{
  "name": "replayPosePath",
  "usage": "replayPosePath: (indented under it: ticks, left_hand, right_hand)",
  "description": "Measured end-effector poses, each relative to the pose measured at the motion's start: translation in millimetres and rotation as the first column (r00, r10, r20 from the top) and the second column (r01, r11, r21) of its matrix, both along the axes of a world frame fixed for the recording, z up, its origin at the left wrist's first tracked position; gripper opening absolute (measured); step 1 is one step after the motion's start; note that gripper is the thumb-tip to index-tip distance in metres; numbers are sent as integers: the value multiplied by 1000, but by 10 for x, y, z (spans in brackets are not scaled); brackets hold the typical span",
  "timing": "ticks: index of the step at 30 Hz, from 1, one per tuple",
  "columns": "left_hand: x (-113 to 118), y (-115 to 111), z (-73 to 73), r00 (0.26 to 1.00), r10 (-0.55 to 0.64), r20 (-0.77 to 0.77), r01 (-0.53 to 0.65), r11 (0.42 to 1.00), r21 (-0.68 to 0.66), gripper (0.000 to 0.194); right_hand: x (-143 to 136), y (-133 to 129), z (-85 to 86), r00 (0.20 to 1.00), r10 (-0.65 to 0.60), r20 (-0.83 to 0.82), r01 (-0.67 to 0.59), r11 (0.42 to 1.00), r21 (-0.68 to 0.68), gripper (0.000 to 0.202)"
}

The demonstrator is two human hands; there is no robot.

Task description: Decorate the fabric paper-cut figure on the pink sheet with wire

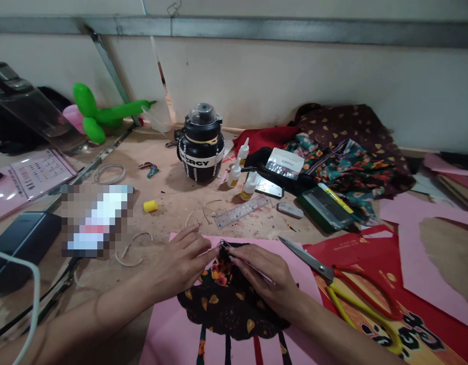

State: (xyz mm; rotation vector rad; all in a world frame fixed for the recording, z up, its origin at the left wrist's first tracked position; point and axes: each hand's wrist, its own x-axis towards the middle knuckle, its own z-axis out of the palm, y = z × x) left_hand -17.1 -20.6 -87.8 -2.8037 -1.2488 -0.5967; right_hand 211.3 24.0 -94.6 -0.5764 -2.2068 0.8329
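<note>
A dark brown piece of fabric [219,304] with yellow leaf prints and a scalloped lower edge lies on a sheet of pink paper [163,329]. At its top, the fingertips of both hands meet around a small gathered black tuft and a thin loop of wire or thread [222,243]. My left hand [181,261] pinches the fabric's top edge with thumb and forefinger. From the other side, my right hand [266,276] is closed on the same top part. A thin, light line shows along its fingers, too fine to name. Dark, red and flowered strips [258,350] extend below the fabric.
Scissors [328,276] with red and yellow handles lie on a red printed bag [371,253] at right. Behind the hands are a clear ruler [241,212], small white glue bottles [234,175] and a black jug [201,152]. A phone [99,220] and charger [23,246] lie left.
</note>
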Motion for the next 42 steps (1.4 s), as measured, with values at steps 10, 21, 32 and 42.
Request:
replayPosePath:
  ticks: [10,21,32,42]
  left_hand:
    - [-24,-19,-40,1000,-4,20,3,1000,24,28]
    - [-45,-31,-48,999,-1,52,-2,999,49,27]
    - [-22,-23,-27,1000,5,-8,-5,1000,9,27]
    - [4,2,30,1000,-4,-2,4,1000,29,27]
  right_hand:
    - [-10,4,56,996,-80,-31,79,996,-38,29]
    - [16,-19,36,996,-90,-5,90,996,12,28]
    - [12,-1,38,998,-65,-22,65,998,16,28]
    - [-2,2,47,997,-71,-34,70,996,-48,26]
